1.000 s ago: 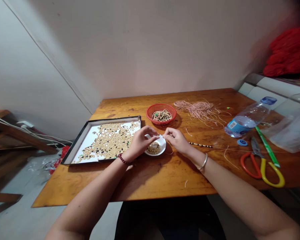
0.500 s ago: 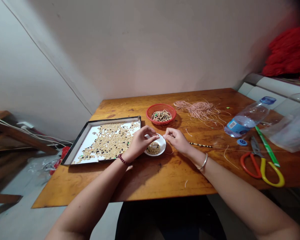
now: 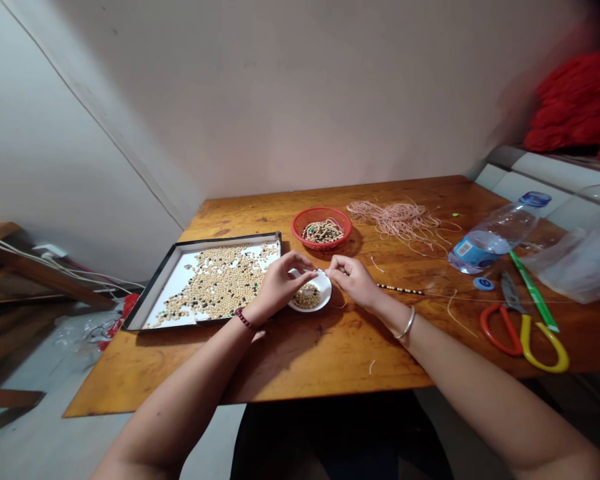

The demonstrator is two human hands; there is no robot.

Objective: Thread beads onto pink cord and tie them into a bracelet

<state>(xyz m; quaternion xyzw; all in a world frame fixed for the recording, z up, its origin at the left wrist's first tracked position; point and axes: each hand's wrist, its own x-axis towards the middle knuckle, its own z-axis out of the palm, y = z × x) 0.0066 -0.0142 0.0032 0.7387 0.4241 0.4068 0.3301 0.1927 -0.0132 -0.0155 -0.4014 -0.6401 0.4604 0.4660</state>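
My left hand (image 3: 283, 283) hovers over the left side of a small white dish (image 3: 325, 299), its thumb and fingers brought together. Whatever sits between those fingertips is too small to make out. Just right of the dish, my right hand (image 3: 353, 280) pinches a thin string, its fingertips close to those of my left. A strung row of black and cream beads (image 3: 403, 289) extends from behind the right hand across the table, with bare thread trailing on to the right. Loose cream and dark beads (image 3: 306, 297) lie in the dish.
A black-edged tray (image 3: 153, 283) of loose beads stands left. Behind the dish is a red basket (image 3: 322, 245) holding beaded strands, beside tangled pink string (image 3: 400, 219). Farther right are a tilted plastic bottle (image 3: 503, 233), a blue cap (image 3: 483, 284), scissors (image 3: 523, 327) and a green strip (image 3: 535, 293).
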